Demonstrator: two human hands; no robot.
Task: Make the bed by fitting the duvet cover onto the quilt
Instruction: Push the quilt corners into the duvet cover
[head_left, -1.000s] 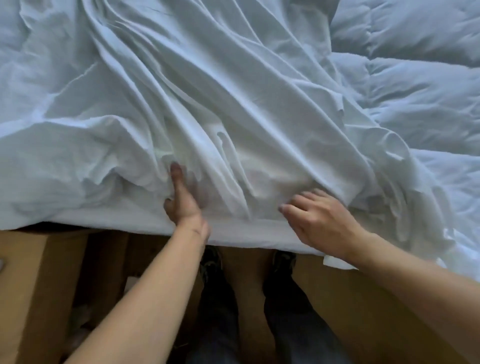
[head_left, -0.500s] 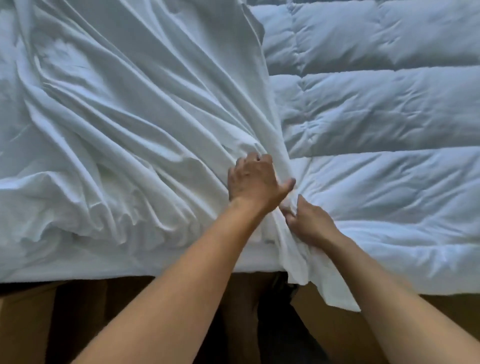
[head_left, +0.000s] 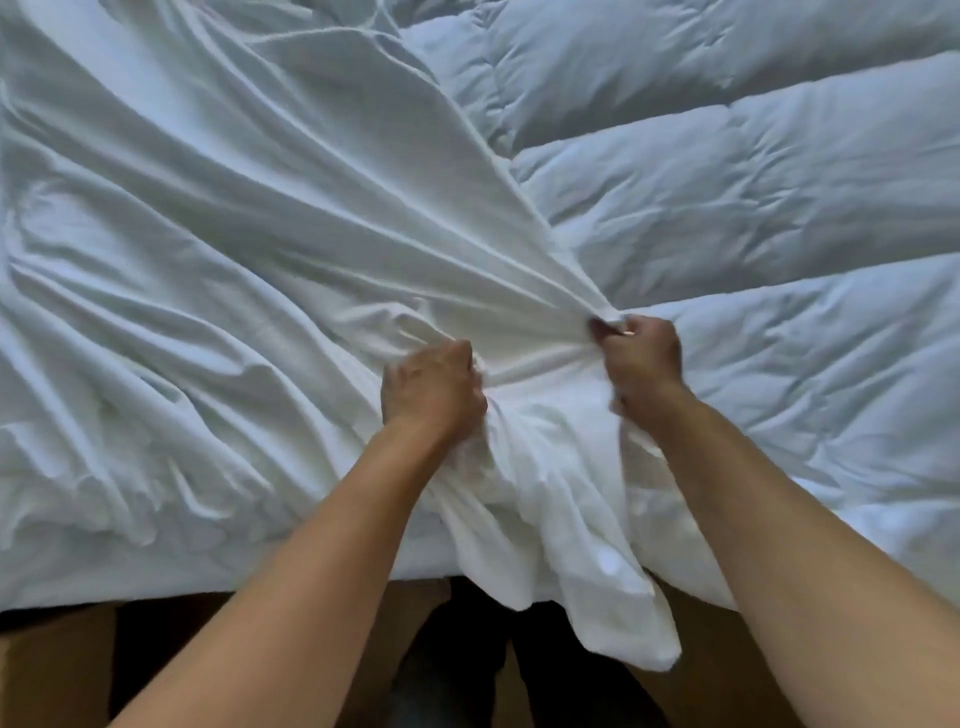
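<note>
1. Bedside, looking down: duvet cover (head_left: 218, 270) spread crumpled over the left part of the bed, its free edge running diagonally from the top centre down to the two hands.
2. Quilt (head_left: 753, 218) lying bare to the right, long padded channels running left to right, largely outside the cover.
3. Right hand (head_left: 641, 358) nearer the quilt, fist closed on the cover's edge right at the boundary between the two fabrics.
4. Left hand (head_left: 431, 392) just beside it, to the left and nearer the bed's edge, fingers curled round a bunched fold of the cover.
5. Loose cover fabric hanging between the forearms over the near bed edge.
6. Cover white, thin, heavily creased, folds fanning out from the grip; quilt puffy, stitched.
7. Likely next: drawing the cover rightward across the exposed quilt.
</note>
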